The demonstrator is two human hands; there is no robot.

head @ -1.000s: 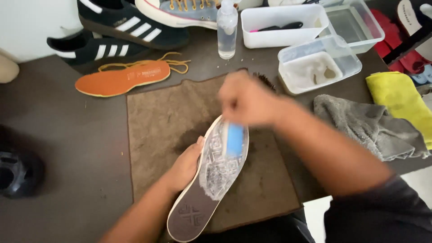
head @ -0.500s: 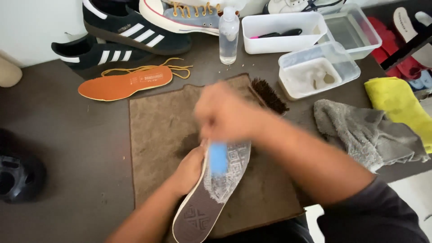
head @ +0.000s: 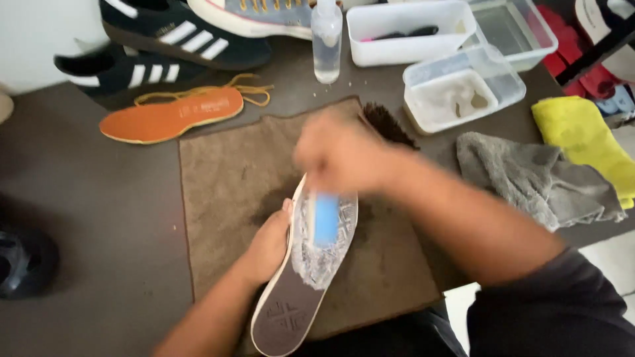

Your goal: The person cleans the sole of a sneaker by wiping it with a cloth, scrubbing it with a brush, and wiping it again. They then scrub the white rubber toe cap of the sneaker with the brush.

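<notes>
A: The left hand [head: 268,248] pins the grey foam insole with its white edge [head: 301,291] flat on the brown towel mat [head: 225,192], fingers clamped along its side.

B: And the right hand [head: 337,152], blurred, has its grip closed around a small brush with a blue back [head: 325,219], pressed into the suds on the insole's front half.

A: Good form here, by my judgement, means short strokes along the length with the heel kept braced so it doesn't skate.

B: Light pressure too, since foam scuffs. The orange insole [head: 169,118] lies apart on the dark tabletop [head: 86,218], the grey cloth [head: 529,182] near the right arm.
</notes>
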